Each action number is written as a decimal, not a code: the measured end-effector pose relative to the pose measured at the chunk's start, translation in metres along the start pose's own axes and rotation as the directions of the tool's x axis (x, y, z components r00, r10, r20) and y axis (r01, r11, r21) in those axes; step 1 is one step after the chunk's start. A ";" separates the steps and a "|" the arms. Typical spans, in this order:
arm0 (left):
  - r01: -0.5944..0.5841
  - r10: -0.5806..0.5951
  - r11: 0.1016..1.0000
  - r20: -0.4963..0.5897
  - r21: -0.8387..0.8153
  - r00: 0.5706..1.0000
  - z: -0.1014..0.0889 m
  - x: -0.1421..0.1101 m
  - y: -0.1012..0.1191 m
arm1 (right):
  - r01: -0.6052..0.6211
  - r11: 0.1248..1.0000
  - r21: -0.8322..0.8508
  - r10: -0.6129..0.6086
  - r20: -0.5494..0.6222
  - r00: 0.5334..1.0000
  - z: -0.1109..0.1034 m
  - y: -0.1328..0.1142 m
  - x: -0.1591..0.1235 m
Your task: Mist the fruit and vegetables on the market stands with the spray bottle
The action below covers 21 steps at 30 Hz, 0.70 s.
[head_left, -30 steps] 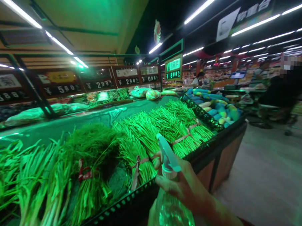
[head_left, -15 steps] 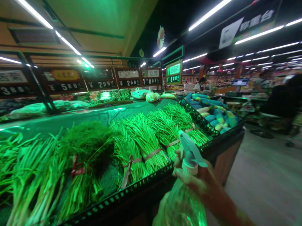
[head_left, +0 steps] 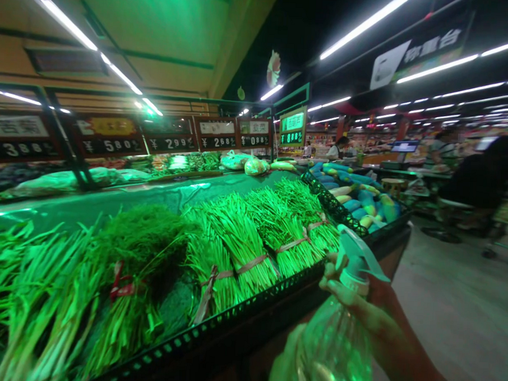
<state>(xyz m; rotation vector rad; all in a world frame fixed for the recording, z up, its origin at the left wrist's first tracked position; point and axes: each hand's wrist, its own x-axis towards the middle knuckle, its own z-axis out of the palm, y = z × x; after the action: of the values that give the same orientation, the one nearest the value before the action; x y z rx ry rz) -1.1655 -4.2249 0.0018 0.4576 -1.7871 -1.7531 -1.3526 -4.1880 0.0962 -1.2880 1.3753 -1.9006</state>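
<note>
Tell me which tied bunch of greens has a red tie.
The feathery-leaved bunch, farthest of the visibly tied ones from the spray bottle: its tie is red, while the bands on the long-stemmed bundles look dull brown.

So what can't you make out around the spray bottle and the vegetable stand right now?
- Spray bottle, head view: its base is cut off by the lower edge.
- Left hand, head view: its far part is hidden behind the bottle, the rest cut off by the lower edge.
- 2.99 price sign, head view: its upper lettering is blurred and dim.
- Monitor, head view: its screen is too small to read.
</note>
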 end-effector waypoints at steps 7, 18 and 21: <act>0.022 -0.022 1.000 0.000 -0.006 1.000 0.002 0.011 -0.002 | -0.026 0.999 -0.018 0.026 -0.011 1.000 -0.006 -0.001 0.008; 0.028 -0.030 0.999 -0.083 -0.035 0.996 -0.003 0.006 -0.004 | 0.075 0.987 -0.142 -0.062 0.091 0.994 0.005 0.009 0.016; 0.010 -0.015 0.999 -0.110 -0.048 0.994 -0.005 0.002 -0.001 | 0.088 0.978 -0.189 -0.059 0.158 0.986 0.013 0.004 0.015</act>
<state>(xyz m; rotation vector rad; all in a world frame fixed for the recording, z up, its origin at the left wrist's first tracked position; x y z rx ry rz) -1.1642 -4.2303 0.0009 0.5360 -1.6661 -1.7401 -1.3486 -4.2080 0.0994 -1.5641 1.4814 -1.7070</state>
